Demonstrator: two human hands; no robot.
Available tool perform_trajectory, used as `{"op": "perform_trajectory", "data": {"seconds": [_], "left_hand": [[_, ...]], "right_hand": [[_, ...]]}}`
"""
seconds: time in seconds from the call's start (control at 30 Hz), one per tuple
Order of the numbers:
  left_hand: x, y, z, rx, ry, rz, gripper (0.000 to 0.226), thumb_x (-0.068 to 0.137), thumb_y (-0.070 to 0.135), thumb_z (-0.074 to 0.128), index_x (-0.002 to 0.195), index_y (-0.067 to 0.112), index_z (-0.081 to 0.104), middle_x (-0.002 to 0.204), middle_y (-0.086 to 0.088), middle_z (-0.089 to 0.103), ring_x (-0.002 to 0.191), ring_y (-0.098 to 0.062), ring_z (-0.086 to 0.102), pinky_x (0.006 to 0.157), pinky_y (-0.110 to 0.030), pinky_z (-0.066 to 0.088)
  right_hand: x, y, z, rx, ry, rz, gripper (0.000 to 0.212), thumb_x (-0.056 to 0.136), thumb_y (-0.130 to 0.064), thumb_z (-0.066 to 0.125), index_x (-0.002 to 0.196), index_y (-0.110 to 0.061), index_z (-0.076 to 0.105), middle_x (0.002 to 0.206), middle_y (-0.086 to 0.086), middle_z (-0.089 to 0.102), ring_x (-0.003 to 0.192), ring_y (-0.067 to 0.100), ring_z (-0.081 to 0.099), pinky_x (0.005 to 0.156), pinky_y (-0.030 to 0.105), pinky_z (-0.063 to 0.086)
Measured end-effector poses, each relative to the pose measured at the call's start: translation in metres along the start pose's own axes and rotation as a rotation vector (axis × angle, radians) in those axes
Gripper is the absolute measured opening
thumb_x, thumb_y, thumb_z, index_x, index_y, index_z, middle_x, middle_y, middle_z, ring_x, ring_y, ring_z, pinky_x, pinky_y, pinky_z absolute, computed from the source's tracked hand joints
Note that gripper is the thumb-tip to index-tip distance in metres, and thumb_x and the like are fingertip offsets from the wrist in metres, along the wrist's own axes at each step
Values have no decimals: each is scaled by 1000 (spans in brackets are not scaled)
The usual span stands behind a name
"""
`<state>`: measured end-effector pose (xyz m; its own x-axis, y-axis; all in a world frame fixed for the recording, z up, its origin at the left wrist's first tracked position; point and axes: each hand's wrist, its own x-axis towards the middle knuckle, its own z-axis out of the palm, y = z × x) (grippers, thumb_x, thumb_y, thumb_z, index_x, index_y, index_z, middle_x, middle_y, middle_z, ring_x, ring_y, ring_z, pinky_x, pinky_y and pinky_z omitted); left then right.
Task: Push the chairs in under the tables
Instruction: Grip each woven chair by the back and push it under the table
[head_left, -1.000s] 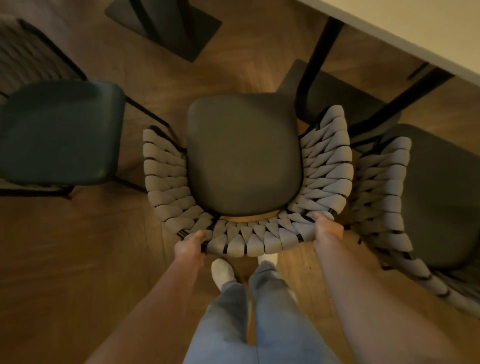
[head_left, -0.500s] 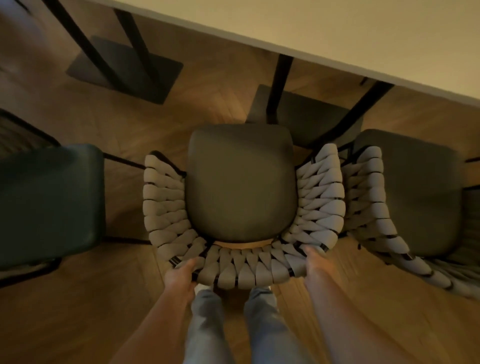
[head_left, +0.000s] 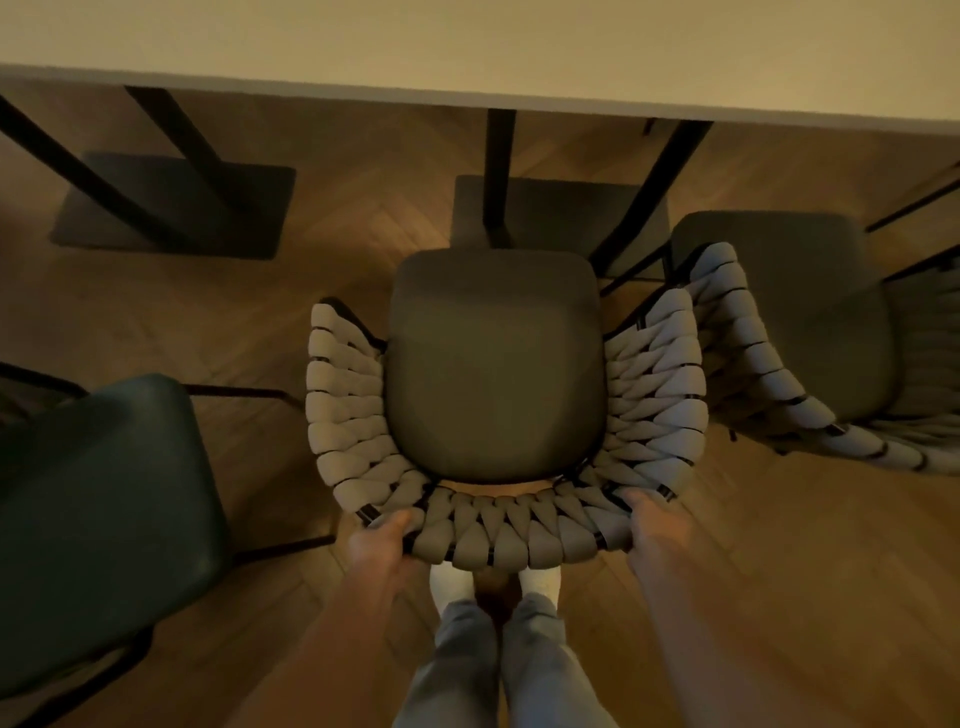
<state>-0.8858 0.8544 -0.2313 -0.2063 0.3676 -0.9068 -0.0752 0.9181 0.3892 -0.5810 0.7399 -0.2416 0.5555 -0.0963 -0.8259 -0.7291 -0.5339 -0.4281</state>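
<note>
A chair with a woven grey backrest (head_left: 519, 535) and a dark seat cushion (head_left: 493, 364) stands right in front of me, facing a pale table (head_left: 467, 47) whose edge runs across the top. My left hand (head_left: 376, 540) grips the back rim at its left corner. My right hand (head_left: 657, 525) grips the rim at its right corner. The seat's front edge is short of the table edge, just before a black table leg (head_left: 498, 171) and its floor plate (head_left: 561, 208).
A second woven chair (head_left: 779, 312) stands close on the right, almost touching. A dark green chair (head_left: 98, 519) stands at the left. Another black table base (head_left: 171, 208) sits on the wooden floor at upper left. My legs and white socks are below the chair.
The chair has come closer to the table and stands squarer to it, with both hands still on its back rim. I have stepped forward, so the table edge now spans the top.
</note>
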Motion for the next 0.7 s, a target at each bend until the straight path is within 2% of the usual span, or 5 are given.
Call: {"op": "perform_trajectory", "data": {"seconds": [0.17,0.3,0.47,0.6,0.7], "left_hand": [[2,2,-5,192,-20,25,44,83,26,83,119,8,65,120,-16,71,102,-33,70,81,-43,60],[-25,-2,-3,602,106,292,104,87,41,80,160,8,13,160,-17,37,143,-39,43,112,-51,42],[-38,-10,-11,1148,75,711,112,90,68,56,163,18,-12,169,-13,-21,157,-37,-12,126,-53,13],[-24,-6,-20,1749,-107,1010,110,80,95,11,162,23,26,172,-8,12,158,-30,-11,117,-45,-30],[-15,2,-20,1968,-235,1022,96,85,89,31,160,29,30,167,-2,29,158,-28,11,121,-51,-20]], "right_hand": [[-13,-2,-2,-212,4,-76,74,86,-39,78,142,-1,48,128,20,61,113,36,61,98,51,52],[-35,17,-10,-705,104,-397,105,85,-64,58,156,0,16,154,27,38,138,42,42,111,60,39],[-86,35,-20,-1182,13,-785,68,106,-49,35,162,-18,12,167,15,-21,155,36,-13,123,45,14],[-80,43,-15,-1504,-162,-981,81,96,-75,18,155,-23,36,170,6,11,155,26,-18,122,45,-13],[-70,39,-10,-1739,-276,-1099,95,83,-89,34,153,-25,39,161,2,36,156,25,11,125,48,-8]]}}
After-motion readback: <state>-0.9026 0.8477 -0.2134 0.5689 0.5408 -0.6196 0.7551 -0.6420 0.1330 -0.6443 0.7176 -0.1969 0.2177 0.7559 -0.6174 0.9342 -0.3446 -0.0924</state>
